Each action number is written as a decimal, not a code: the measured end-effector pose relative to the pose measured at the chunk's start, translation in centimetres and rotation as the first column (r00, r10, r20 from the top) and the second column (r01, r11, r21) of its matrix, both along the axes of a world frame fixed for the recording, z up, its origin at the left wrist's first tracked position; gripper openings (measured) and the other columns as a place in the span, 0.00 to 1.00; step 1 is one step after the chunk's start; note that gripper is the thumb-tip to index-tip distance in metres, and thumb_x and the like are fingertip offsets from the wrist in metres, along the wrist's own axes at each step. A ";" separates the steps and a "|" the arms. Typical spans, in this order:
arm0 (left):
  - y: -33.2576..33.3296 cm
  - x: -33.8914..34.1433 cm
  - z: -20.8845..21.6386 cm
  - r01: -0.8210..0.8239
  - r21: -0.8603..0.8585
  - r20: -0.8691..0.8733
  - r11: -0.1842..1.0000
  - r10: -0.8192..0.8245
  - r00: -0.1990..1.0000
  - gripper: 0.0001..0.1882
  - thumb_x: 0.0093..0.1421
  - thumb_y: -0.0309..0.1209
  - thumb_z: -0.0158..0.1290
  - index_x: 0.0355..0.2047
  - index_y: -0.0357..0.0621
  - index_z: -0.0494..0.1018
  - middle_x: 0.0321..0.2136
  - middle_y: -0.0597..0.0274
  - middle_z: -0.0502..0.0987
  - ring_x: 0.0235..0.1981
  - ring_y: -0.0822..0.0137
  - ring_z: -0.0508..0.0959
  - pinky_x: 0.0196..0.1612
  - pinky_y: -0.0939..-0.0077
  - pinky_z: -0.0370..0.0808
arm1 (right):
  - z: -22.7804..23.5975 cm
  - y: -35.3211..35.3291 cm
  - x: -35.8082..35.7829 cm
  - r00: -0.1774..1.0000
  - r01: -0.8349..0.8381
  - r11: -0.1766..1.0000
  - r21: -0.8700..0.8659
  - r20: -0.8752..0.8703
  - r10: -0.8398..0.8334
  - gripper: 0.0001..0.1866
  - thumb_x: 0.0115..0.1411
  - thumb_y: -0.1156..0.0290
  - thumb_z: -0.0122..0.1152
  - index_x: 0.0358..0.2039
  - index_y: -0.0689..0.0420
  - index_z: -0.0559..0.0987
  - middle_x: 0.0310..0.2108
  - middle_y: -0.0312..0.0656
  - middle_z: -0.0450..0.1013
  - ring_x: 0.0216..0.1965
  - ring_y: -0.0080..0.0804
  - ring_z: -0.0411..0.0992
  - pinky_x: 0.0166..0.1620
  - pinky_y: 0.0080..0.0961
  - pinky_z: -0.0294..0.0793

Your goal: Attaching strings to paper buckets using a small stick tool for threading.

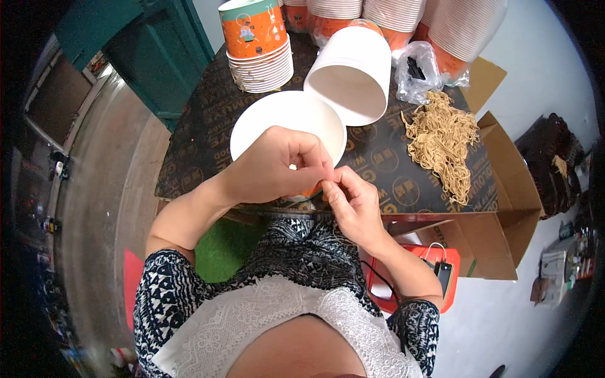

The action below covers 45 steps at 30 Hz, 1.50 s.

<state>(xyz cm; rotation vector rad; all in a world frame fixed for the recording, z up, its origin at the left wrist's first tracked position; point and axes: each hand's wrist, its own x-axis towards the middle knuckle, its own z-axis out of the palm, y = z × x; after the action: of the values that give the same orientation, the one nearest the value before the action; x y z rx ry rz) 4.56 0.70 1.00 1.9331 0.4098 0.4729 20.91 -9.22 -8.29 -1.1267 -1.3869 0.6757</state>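
Observation:
My left hand [277, 164] and my right hand [356, 205] meet at the table's front edge, fingertips pinched together. Whatever is between them is too small or hidden to make out. Just behind and partly beneath them stands a paper bucket [252, 129], its white inside facing up; a bit of its orange outside shows below my left hand. A second paper bucket [356, 79] lies tilted behind it, white mouth turned toward me. Right of both, a tangled heap of tan cords [444, 145] lies on the table.
Nested orange-and-green buckets [255, 34] stand at the back left, with cords around their rims. More bucket stacks [394, 19] line the back. A clear plastic bag [419, 72] sits by the cords. An open cardboard box [498, 233] and a red stool [450, 258] are at right.

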 end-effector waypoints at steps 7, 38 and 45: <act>0.3 0.1 0.2 -0.057 -0.319 -0.088 0.946 0.030 0.996 0.04 0.61 0.24 0.58 0.33 0.35 0.76 0.29 0.67 0.78 0.27 0.82 0.73 0.28 0.88 0.70 | 1.0 -0.6 0.8 0.993 -0.048 0.997 -0.065 -0.112 0.041 0.06 0.65 0.74 0.58 0.31 0.63 0.76 0.19 0.29 0.66 0.23 0.14 0.61 0.26 0.19 0.63; 0.9 0.5 0.7 0.065 -0.321 -0.010 0.945 -0.072 0.997 0.04 0.58 0.21 0.55 0.34 0.34 0.75 0.27 0.66 0.76 0.27 0.79 0.72 0.30 0.84 0.69 | 5.8 0.4 2.5 0.914 0.011 0.969 0.247 0.391 -0.110 0.08 0.53 0.81 0.63 0.35 0.62 0.77 0.32 0.48 0.71 0.30 0.44 0.74 0.32 0.33 0.74; 0.4 0.8 0.6 -0.035 -0.304 -0.029 0.952 0.028 0.999 0.03 0.56 0.22 0.56 0.29 0.37 0.72 0.27 0.64 0.77 0.27 0.79 0.74 0.29 0.83 0.70 | 5.3 0.3 1.9 0.887 0.048 0.924 0.379 0.409 -0.213 0.08 0.50 0.84 0.63 0.30 0.61 0.75 0.28 0.46 0.70 0.25 0.44 0.72 0.28 0.35 0.72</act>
<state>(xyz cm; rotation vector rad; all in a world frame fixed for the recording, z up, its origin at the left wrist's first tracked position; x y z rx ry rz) 5.36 1.13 1.64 1.6365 0.5002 0.3819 22.78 -8.93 -3.00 -1.1019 -1.7152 0.0441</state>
